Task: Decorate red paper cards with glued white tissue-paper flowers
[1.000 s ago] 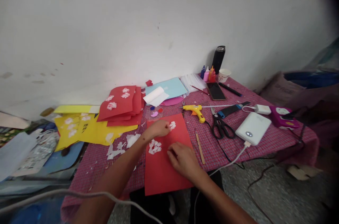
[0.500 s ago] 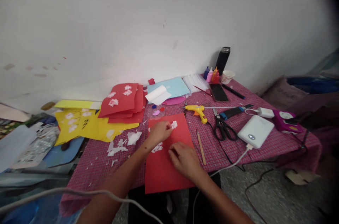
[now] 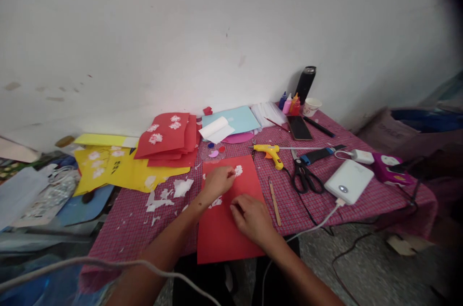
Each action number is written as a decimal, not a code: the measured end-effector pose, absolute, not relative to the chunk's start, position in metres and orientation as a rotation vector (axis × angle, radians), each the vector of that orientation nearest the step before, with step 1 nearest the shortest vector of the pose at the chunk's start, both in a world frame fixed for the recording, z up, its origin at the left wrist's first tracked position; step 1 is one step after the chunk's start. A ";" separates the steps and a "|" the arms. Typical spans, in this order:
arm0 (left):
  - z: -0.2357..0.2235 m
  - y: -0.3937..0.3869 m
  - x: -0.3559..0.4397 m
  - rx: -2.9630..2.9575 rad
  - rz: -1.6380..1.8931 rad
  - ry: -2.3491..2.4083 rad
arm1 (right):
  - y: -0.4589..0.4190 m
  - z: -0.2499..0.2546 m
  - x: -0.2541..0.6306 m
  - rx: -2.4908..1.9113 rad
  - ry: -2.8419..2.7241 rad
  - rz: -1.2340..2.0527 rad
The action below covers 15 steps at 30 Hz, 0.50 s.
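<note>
A red sheet of paper lies in front of me with white paper flowers on it. My left hand is on its upper part, fingers closed and bent down, the tips beside a white paper flower. Whatever those fingers may pinch is hidden. Lower on the sheet, to the right, my right hand rests with curled fingers, and nothing shows in it. Another white flower is partly covered by my left wrist. A thin wooden-handled tool lies right of the sheet.
Torn white paper scraps lie left. Behind them are stacked red cards and yellow paper. On the right are a yellow glue gun, black scissors, a white power bank with its cable, and a phone.
My left fingers have shifted very slightly by the upper flower, and my left wrist covers a bit more of the lower one. My right hand stays nearly still. The view has moved slightly.
</note>
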<state>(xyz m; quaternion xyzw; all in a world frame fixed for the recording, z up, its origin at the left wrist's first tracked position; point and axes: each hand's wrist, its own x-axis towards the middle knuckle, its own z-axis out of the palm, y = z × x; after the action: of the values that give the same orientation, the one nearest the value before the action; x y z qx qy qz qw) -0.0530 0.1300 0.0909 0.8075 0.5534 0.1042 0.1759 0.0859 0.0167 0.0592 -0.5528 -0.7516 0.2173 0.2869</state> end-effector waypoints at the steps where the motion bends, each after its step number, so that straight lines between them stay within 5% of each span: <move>1: 0.091 0.130 -0.053 2.290 0.288 1.564 | 0.016 0.059 0.086 -1.478 -2.005 0.578; 15: 0.090 0.133 -0.059 2.253 0.317 1.426 | 0.014 0.059 0.085 -1.415 -1.937 0.606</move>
<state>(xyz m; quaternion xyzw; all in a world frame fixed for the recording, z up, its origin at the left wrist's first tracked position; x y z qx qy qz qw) -0.0592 0.1329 0.0904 0.8174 0.5173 0.1150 0.2261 0.0851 0.0137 0.0594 -0.5403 -0.7396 0.2314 0.3278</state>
